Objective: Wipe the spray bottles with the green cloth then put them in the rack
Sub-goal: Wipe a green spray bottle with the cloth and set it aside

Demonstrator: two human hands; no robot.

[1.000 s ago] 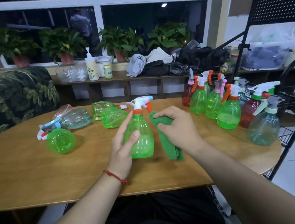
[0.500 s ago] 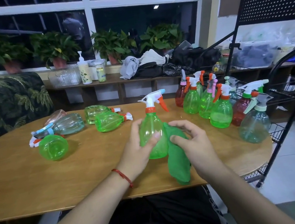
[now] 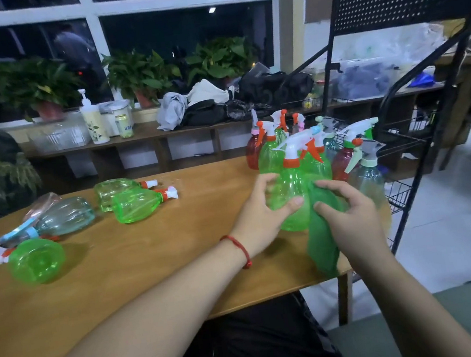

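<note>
Left hand (image 3: 259,214): grips upright bottle (image 3: 292,194), centre right of frame.
Right hand (image 3: 347,218): pinches cloth (image 3: 322,246) against bottle side.
Cloth: hangs over table (image 3: 122,285) edge.

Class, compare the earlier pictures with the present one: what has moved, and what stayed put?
The left hand carried the green bottle rightward across the table, up to the standing bottles. The right hand went along, the green cloth still against the bottle. Both grips unchanged; the lying bottles stayed put.
</note>
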